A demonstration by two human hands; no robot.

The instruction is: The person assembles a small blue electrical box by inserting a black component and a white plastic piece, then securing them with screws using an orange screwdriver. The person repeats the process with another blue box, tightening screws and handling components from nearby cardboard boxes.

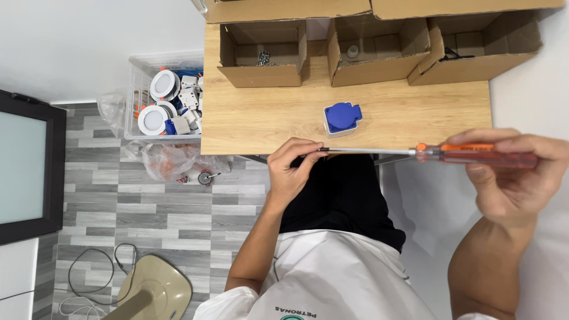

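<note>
My right hand (512, 178) grips the orange transparent handle of a long screwdriver (415, 153), held level just in front of the wooden table's near edge. My left hand (291, 169) pinches the tip end of the screwdriver's metal shaft between thumb and fingers; whether something small sits in the fingers is hidden. On the table (261, 118), just beyond the shaft, lies a blue and white socket unit (342, 117), touched by neither hand.
Three open cardboard boxes stand along the table's back: left (262, 54) with small metal parts, middle (377, 50), right (474, 47). A clear plastic crate (163, 101) of round white fittings and a plastic bag (172, 161) sit on the floor left. A beige stand base (155, 293) with cable lies lower left.
</note>
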